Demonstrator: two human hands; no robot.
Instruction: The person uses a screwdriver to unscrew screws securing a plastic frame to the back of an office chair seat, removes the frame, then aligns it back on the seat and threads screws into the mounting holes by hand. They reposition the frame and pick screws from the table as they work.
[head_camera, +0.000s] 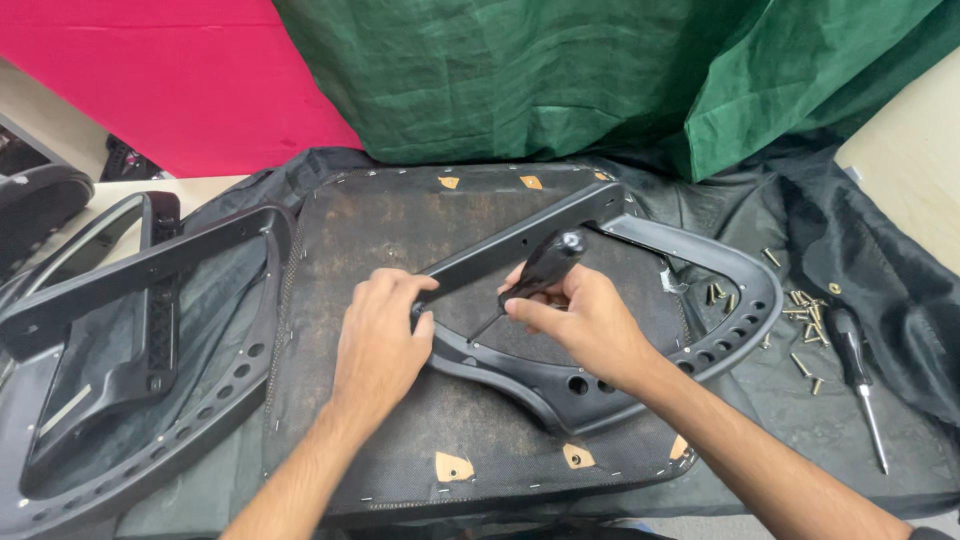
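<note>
- The black plastic frame piece (640, 330), a curved bar with a row of round holes, lies flat on the dark mesh seat panel (400, 240) in the middle of the work surface, its straight crossbar running up and to the right.
- A black-handled screwdriver (535, 275) stands tilted over the frame's left corner, its thin shaft pointing down and left to a spot just beside the left thumb.
- The right hand (585, 320) is curled around the lower handle, fingers pressed together on it and thumb along the side.
- The left hand (385, 335) clamps the frame's corner, fingers wrapped over the crossbar and thumb under the edge, close to the tip.
- Risk, as I judge it: the tip could slip off and jab that thumb, since the thumb sits so near; a tilted shaft may also chew the screw head or scratch the plastic.
- If the left hold loosens, the frame might slide on the mesh.
- Farther out: a second frame (130, 360) at left, loose brass screws (805, 320) and another screwdriver (860, 385) at right, green cloth (560, 80) behind.
</note>
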